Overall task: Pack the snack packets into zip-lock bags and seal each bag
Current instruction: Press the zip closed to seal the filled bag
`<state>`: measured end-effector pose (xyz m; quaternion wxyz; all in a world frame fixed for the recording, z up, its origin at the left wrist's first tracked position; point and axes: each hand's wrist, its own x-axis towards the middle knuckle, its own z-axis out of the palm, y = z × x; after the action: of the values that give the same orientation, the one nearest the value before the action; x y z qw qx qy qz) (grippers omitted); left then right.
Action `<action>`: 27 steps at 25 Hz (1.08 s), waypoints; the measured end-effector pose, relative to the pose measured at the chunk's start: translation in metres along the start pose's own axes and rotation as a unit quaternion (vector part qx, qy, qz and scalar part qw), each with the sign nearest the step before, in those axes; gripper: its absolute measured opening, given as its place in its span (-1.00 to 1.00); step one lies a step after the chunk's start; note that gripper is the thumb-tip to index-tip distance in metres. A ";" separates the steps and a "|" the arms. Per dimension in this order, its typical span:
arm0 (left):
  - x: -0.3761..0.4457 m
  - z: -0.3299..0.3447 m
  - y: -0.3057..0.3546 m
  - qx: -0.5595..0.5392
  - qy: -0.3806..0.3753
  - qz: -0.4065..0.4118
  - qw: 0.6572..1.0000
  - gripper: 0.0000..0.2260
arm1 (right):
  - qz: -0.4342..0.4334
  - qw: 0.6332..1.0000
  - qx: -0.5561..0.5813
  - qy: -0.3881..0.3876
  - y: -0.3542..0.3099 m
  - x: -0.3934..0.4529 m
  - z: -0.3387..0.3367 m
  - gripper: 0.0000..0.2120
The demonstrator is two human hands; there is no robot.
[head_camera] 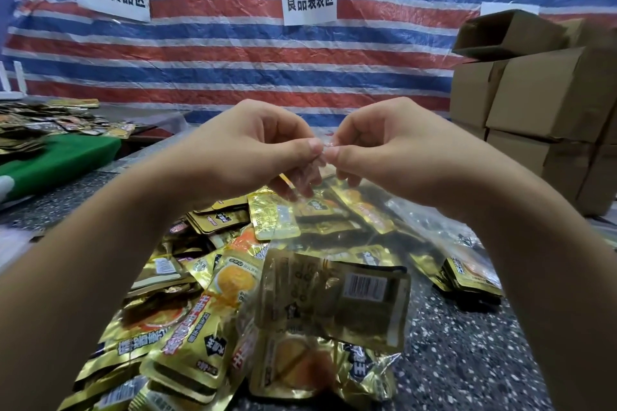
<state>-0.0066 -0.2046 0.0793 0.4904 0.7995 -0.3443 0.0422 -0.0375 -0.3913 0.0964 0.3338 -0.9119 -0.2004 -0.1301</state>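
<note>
Head view: I hold the bag (329,297) up over the packets (187,320) heaped on the table (467,360). It hangs with its long axis vertical, mouth up at my fingers, gold packets showing through it. My left hand (253,147) and right hand (384,143) meet side by side at chest height, wrists raised, thumbs and forefingers of both pinching the top edge. Boxes (534,103) stand to the right.

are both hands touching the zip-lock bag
Touching. The head view shows the left hand and right hand raised together, each pinching the clear top edge of the zip-lock bag, which hangs below them with packets inside.
</note>
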 end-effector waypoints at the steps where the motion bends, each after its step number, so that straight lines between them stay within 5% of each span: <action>1: 0.000 0.000 -0.001 -0.003 0.001 0.000 1.000 -0.76 | -0.002 1.000 -0.001 0.001 0.000 0.000 0.001 -0.84; 27: -0.002 0.003 -0.012 0.004 0.002 0.014 1.000 -0.80 | -0.004 1.000 -0.019 0.011 -0.002 -0.001 0.007 -0.79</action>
<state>-0.0017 -0.2027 0.0682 0.4873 0.7963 -0.3547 0.0517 -0.0381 -0.3860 0.0922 0.3182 -0.9157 -0.1981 -0.1449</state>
